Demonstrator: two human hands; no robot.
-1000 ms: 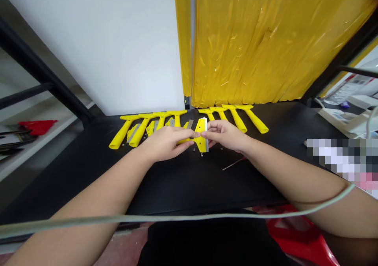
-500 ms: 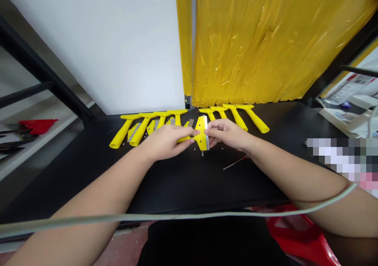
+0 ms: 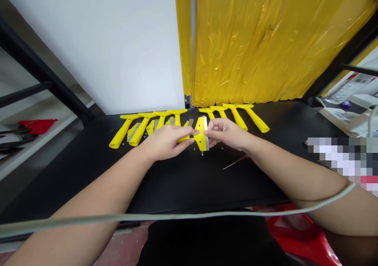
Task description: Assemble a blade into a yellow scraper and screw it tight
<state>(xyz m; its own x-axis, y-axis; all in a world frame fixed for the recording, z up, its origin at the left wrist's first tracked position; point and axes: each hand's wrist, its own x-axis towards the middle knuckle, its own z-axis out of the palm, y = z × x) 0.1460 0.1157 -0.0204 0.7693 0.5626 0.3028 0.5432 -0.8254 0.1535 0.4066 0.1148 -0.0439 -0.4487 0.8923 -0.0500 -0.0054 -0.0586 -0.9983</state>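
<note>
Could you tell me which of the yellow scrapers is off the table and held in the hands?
The yellow scraper at the centre, gripped between left hand and right hand; the others lie in rows behind.

Yellow scrapers point(image 3: 138, 129) line the black bench point(image 3: 183, 179) beneath a yellow plastic curtain point(image 3: 265, 41); a thin red-tipped tool, perhaps a screwdriver point(image 3: 234, 162), lies nearby.

My left hand point(image 3: 165, 142) and right hand point(image 3: 226, 134) are bare, with no gloves, rings or watch on them that I can see. Both of my forearms are uncovered as far as the lower edge of the view, and no sleeve shows on either one. My fingernails look short and plain, though they are too small to tell much more. Below my arms there is a dark patch at the bottom centre, apparently black clothing on my body.
</note>
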